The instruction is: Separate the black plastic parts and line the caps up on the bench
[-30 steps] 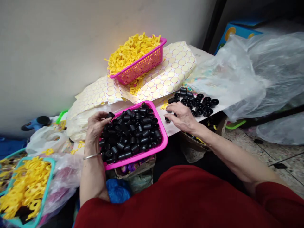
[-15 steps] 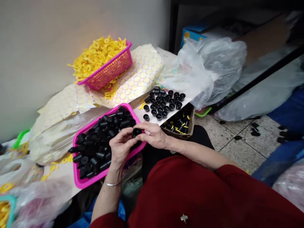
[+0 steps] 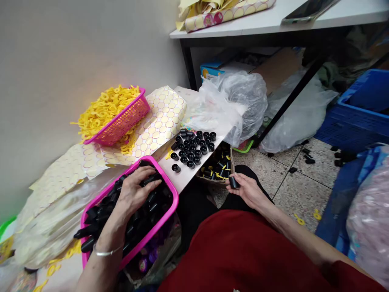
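My left hand (image 3: 136,190) reaches into a pink basket (image 3: 174,202) heaped with black plastic parts (image 3: 133,229). Its thumb and fingers close around one black plastic part (image 3: 154,177) at the top of the heap. Off to the right, my right hand (image 3: 247,190) holds a short black plastic cylinder (image 3: 234,182) between thumb and fingers. That cylinder is beside the rim of a cardboard box (image 3: 232,160), which contains black pieces with yellow parts (image 3: 220,167). Small black cups (image 3: 190,155) stand grouped on the white board (image 3: 179,178) between my hands.
A pink basket of yellow plastic pieces (image 3: 106,111) sits tilted on sticker sheets (image 3: 161,117) by the wall. Clear plastic bags (image 3: 243,101) lie beyond the cups. A white table (image 3: 243,22) with a phone (image 3: 308,11) stands behind; blue crates (image 3: 361,109) are at right.
My hands, together on one black piece before, have moved apart. The right carries a black cylinder toward the cardboard box; the left has gone into the basket. The view has shifted, showing the tabletop.
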Available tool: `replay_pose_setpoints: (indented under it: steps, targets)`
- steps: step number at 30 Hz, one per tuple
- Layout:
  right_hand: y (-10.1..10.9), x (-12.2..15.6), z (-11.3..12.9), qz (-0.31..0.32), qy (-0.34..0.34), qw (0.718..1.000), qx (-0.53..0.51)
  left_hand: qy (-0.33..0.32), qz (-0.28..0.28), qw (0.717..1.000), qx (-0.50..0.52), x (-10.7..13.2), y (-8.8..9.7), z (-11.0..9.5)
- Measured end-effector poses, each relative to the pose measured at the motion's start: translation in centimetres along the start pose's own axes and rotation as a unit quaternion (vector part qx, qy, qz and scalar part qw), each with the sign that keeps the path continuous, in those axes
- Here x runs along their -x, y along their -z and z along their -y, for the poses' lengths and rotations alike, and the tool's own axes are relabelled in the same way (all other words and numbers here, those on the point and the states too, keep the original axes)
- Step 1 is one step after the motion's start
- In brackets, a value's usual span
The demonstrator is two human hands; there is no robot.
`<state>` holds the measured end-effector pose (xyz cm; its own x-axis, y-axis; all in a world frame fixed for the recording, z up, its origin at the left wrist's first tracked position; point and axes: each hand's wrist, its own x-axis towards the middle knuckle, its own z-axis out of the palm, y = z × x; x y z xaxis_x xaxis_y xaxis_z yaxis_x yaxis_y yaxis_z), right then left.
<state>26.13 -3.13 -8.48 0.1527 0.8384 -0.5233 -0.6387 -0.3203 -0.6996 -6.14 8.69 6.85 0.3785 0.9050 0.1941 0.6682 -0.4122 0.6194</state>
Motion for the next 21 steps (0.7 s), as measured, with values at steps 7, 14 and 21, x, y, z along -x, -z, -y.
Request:
replay_pose_setpoints:
  steps: [7, 14, 21]
  targets:
    - [1.8, -0.4, -2.1, 0.01, -0.064, 0.997, 0.037, -0.004, 0.1, 0.981, -0.165, -11.7, -3.3, 0.6]
    - [2.2, -0.4, -2.2, 0.036, -0.011, 0.993, 0.11, -0.035, 0.227, 0.932, -0.282, -19.9, -10.1, 0.8]
    - [4.4, 0.0, -1.4, -0.005, 0.032, 0.99, 0.136, -0.027, 0.24, 0.904, -0.353, -22.5, -13.6, 1.2]
